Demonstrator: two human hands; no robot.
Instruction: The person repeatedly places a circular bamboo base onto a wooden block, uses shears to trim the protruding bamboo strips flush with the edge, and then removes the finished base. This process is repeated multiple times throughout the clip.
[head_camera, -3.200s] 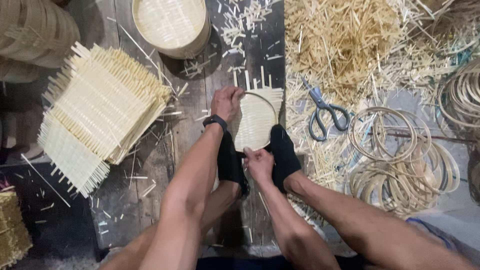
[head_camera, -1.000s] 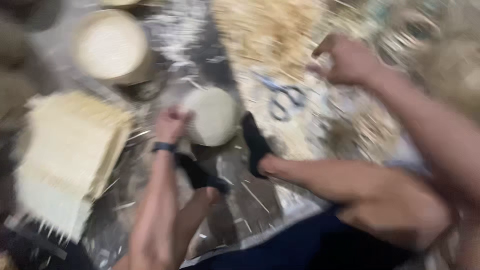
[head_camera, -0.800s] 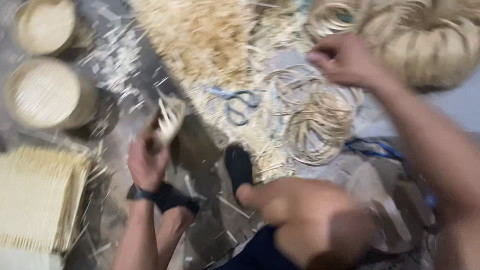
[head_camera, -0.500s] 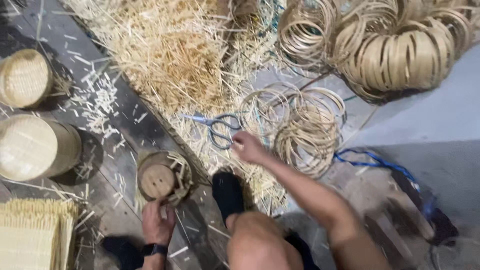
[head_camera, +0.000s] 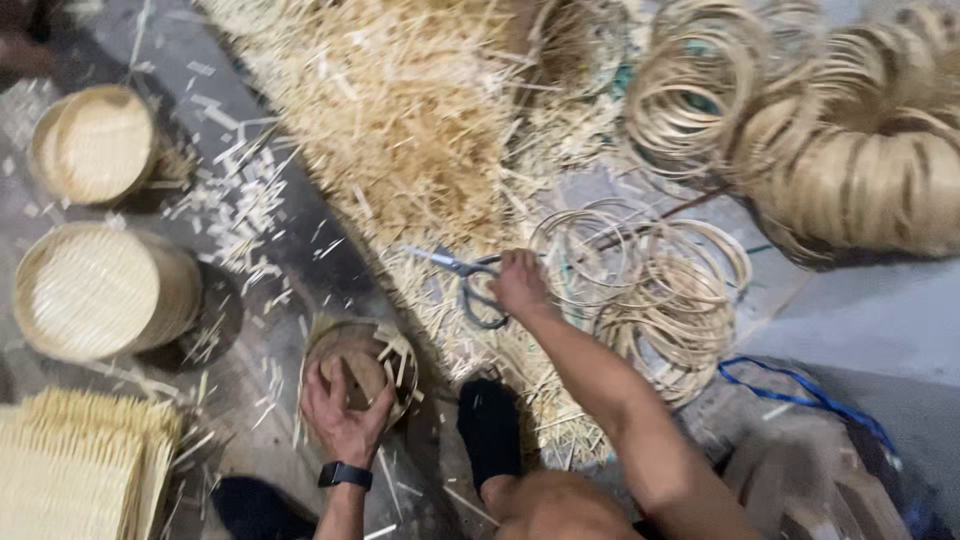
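My left hand (head_camera: 343, 415) holds a small round woven bamboo tray (head_camera: 360, 365) with loose strip ends sticking out, near the floor at lower centre. A dark watch sits on that wrist. My right hand (head_camera: 518, 283) reaches forward and rests on the handles of a pair of scissors (head_camera: 470, 285) lying on bamboo scraps; its fingers curl over the handles. A foot in a black sock (head_camera: 490, 430) is planted between the two hands.
A large heap of bamboo shavings (head_camera: 400, 120) lies ahead. Loose bamboo rings (head_camera: 660, 290) lie right of the scissors, with stacked rings (head_camera: 850, 150) at upper right. Two stacks of round trays (head_camera: 95, 290) stand left; square woven mats (head_camera: 70, 470) at lower left. A blue cord (head_camera: 800, 390) lies right.
The view has swung right. My right hand went out to the rings, then came back onto the scissors. My left hand kept the round tray and lowered it.
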